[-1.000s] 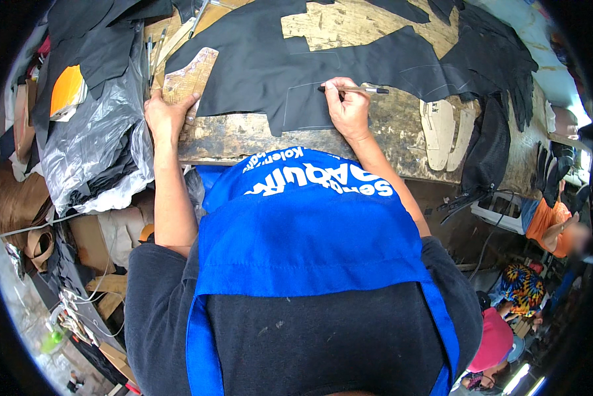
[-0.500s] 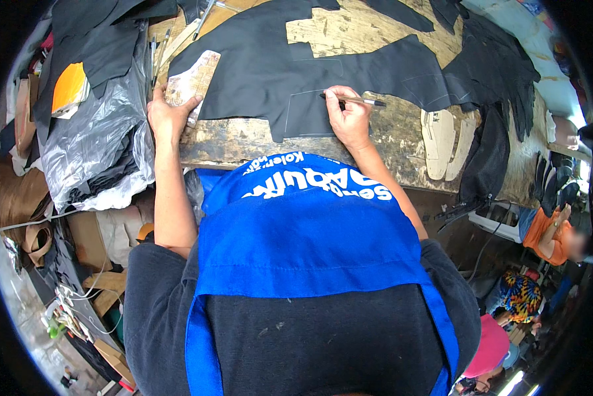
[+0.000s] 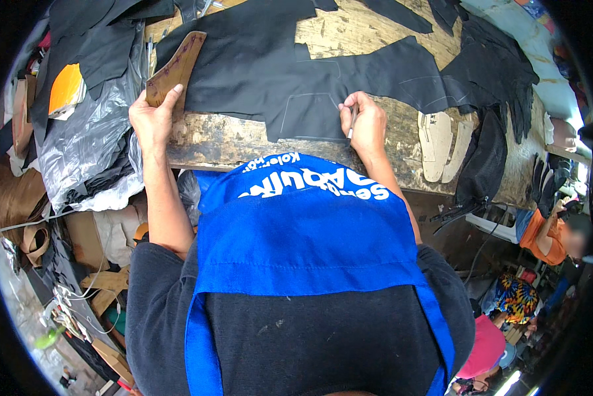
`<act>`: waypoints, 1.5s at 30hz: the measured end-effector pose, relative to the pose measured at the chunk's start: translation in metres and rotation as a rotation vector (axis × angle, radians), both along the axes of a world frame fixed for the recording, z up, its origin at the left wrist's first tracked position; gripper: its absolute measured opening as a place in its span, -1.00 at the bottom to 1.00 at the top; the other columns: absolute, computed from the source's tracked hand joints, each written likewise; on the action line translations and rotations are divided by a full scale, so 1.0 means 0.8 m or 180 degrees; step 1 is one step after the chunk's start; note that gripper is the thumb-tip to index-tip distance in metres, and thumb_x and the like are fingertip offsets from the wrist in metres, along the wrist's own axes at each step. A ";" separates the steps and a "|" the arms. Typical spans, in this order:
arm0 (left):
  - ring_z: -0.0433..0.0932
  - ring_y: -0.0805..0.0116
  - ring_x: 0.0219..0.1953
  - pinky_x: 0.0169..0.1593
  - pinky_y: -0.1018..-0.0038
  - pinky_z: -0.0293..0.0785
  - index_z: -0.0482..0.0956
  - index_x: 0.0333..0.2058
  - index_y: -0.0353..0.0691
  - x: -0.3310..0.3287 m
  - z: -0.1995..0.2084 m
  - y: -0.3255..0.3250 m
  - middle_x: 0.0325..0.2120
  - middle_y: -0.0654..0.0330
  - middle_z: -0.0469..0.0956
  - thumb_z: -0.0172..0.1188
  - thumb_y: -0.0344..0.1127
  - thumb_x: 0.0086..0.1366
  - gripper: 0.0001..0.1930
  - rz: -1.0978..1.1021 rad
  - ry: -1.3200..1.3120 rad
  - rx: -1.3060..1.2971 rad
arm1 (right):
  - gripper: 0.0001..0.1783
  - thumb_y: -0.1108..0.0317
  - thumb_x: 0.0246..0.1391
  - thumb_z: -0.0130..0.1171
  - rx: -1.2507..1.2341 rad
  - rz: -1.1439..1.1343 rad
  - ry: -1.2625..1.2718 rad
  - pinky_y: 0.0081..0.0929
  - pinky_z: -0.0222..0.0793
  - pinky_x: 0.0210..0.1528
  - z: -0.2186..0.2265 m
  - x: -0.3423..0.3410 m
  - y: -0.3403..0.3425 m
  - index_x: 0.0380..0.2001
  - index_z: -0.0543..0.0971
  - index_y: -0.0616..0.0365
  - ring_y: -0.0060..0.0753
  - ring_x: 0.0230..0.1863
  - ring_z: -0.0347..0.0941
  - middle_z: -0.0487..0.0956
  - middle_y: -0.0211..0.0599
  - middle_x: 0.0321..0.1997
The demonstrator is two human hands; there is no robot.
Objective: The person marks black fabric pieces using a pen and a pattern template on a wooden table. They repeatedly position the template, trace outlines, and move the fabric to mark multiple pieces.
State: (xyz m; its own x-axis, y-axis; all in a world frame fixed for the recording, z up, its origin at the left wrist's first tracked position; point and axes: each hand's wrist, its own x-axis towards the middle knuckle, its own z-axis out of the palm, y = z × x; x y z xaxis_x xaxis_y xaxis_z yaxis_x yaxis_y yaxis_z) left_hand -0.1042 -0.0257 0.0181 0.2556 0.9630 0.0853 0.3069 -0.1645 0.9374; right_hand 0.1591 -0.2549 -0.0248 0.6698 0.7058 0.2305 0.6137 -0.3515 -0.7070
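My left hand [image 3: 155, 120] grips the lower end of a brown curved pattern template [image 3: 176, 71] between thumb and fingers, at the left edge of the black leather-like sheet [image 3: 244, 79]. Purplish marks run along the template's curved edge. Toward the middle, my right hand [image 3: 364, 124] holds a slim pen [image 3: 353, 121] in closed fingers, at the sheet's near edge. Thin pale lines trace shapes on the sheet, one of them just left of this hand. Part of the pen is hidden by my fingers.
Two pale sole-shaped templates [image 3: 436, 145] lie right of my right hand on the worn wooden table [image 3: 230, 140]. A black mesh piece [image 3: 485, 158] hangs over the table's edge. Plastic-wrapped black material [image 3: 98, 142] sits at left. Other people work at the far right.
The template has come up and turned, its brown face showing instead of the whitish one. My left hand shifted left with it. My right hand moved slightly right and the pen now points downward.
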 end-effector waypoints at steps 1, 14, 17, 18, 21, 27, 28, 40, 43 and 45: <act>0.54 0.54 -0.39 -0.25 0.60 0.45 0.61 -0.29 -0.37 0.006 0.007 -0.002 -0.38 0.18 0.62 0.35 -0.44 0.03 -0.76 0.0018 -0.0177 -0.0048 | -0.83 0.51 -0.15 0.27 0.0291 -0.0007 0.0237 -0.48 0.28 -0.51 0.006 0.007 0.002 -0.49 0.46 0.15 -0.46 -0.60 0.35 0.41 -0.43 -0.64; 0.60 0.43 -0.35 -0.27 0.51 0.52 0.53 -0.23 -0.41 0.083 -0.056 -0.057 -0.34 0.10 0.62 0.31 -0.51 0.02 -0.71 -0.0838 0.0083 -0.0787 | -0.65 0.61 -0.39 0.38 -0.0377 -0.0364 0.0022 -0.56 0.30 -0.35 0.004 0.149 -0.096 -0.47 0.44 0.23 -0.55 -0.45 0.31 0.42 -0.37 -0.53; 0.60 0.44 -0.34 -0.28 0.51 0.52 0.53 -0.21 -0.40 0.073 -0.062 -0.059 -0.32 0.11 0.62 0.29 -0.52 0.04 -0.71 -0.0942 -0.0192 -0.1110 | -0.64 0.60 -0.41 0.40 -0.0388 -0.0456 0.0030 -0.52 0.33 -0.33 -0.012 0.155 -0.101 -0.46 0.45 0.25 -0.48 -0.44 0.37 0.48 -0.29 -0.49; 0.59 0.44 -0.33 -0.28 0.52 0.52 0.53 -0.20 -0.39 0.071 -0.060 -0.059 -0.31 0.11 0.61 0.28 -0.52 0.05 -0.71 -0.1019 -0.0360 -0.1178 | -0.63 0.60 -0.41 0.40 -0.0386 -0.0497 0.0081 -0.51 0.34 -0.33 -0.014 0.157 -0.103 -0.46 0.45 0.25 -0.46 -0.44 0.38 0.49 -0.27 -0.48; 0.58 0.46 -0.32 -0.29 0.55 0.51 0.54 -0.18 -0.36 0.066 -0.048 -0.067 -0.29 0.14 0.61 0.27 -0.52 0.06 -0.70 -0.1244 -0.0053 -0.0830 | -0.62 0.61 -0.42 0.40 -0.0411 -0.0457 -0.0360 -0.52 0.33 -0.33 -0.016 0.163 -0.110 -0.46 0.45 0.26 -0.46 -0.44 0.38 0.49 -0.27 -0.48; 0.55 0.46 -0.35 -0.31 0.55 0.50 0.53 -0.19 -0.40 0.059 -0.043 -0.084 -0.35 0.17 0.57 0.27 -0.52 0.07 -0.72 -0.1148 -0.0141 -0.0530 | -0.61 0.60 -0.43 0.40 -0.0411 -0.0568 -0.0051 -0.48 0.35 -0.30 -0.009 0.166 -0.121 -0.43 0.47 0.28 -0.42 -0.44 0.42 0.51 -0.25 -0.49; 0.54 0.47 -0.37 -0.33 0.56 0.50 0.52 -0.20 -0.42 0.059 -0.048 -0.081 -0.36 0.15 0.57 0.27 -0.52 0.07 -0.72 -0.0841 -0.0386 -0.0458 | -0.61 0.60 -0.43 0.40 -0.0465 -0.0599 -0.0184 -0.47 0.35 -0.31 -0.001 0.167 -0.124 -0.43 0.47 0.28 -0.41 -0.44 0.42 0.52 -0.24 -0.49; 0.52 0.37 -0.23 -0.10 0.52 0.43 0.19 0.17 -0.39 0.113 -0.064 -0.116 -0.12 0.04 0.50 0.13 -0.38 0.21 -0.43 -0.0807 -0.0608 -0.1254 | -0.57 0.17 -0.22 0.38 0.0500 0.1536 0.0018 -0.27 0.28 0.13 0.008 -0.002 0.021 -0.23 0.58 0.07 -0.12 0.11 0.38 0.56 -0.17 -0.08; 0.51 0.43 -0.37 -0.23 0.54 0.45 0.41 0.03 -0.39 0.097 -0.052 -0.103 -0.19 0.00 0.53 0.17 -0.39 0.15 -0.55 -0.0958 0.1392 0.0235 | -0.57 0.13 -0.18 0.35 -0.0187 0.1852 -0.0543 0.00 0.04 0.24 -0.005 -0.019 0.055 -0.20 0.56 0.04 -0.15 0.23 0.26 0.54 -0.20 -0.02; 0.47 0.49 -0.44 -0.31 0.56 0.45 0.50 -0.05 -0.37 0.087 -0.052 -0.088 -0.29 0.02 0.57 0.20 -0.41 0.10 -0.61 -0.0772 0.1219 0.0334 | -0.57 0.11 -0.15 0.32 -0.0139 0.1941 -0.0578 0.07 -0.02 0.25 -0.009 -0.017 0.065 -0.19 0.56 0.03 -0.15 0.23 0.25 0.54 -0.21 -0.02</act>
State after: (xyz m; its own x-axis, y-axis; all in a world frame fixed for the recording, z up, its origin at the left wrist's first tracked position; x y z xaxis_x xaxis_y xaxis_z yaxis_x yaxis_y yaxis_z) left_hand -0.0349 -0.0961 -0.0232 0.5046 0.8627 0.0347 0.5687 -0.3623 0.7384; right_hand 0.1454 -0.2031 -0.0319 0.0977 0.9593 0.2650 0.8213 0.0726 -0.5658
